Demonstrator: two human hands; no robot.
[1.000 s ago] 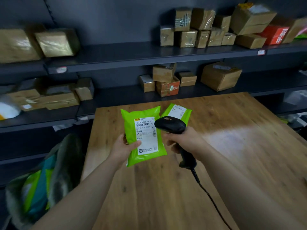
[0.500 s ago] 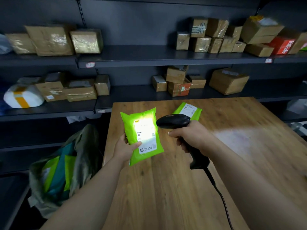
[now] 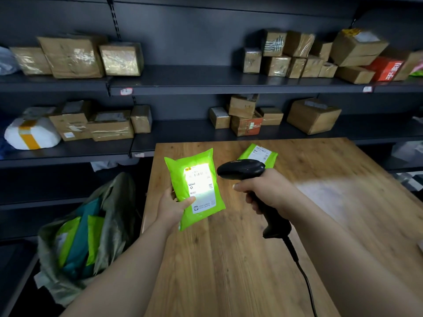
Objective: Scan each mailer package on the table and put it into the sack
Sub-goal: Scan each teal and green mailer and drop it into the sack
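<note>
Over wooden table (image 3: 229, 266), upright mailer (image 3: 194, 191), label (image 3: 199, 179) toward scanner (image 3: 242, 171).

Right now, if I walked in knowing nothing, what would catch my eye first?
The bright green mailer, held up in the left hand over the wooden table, its label glowing white. Just right of it, the right hand grips a black scanner aimed at that label. Left of the table, an open sack shows more green and teal packages.
</note>
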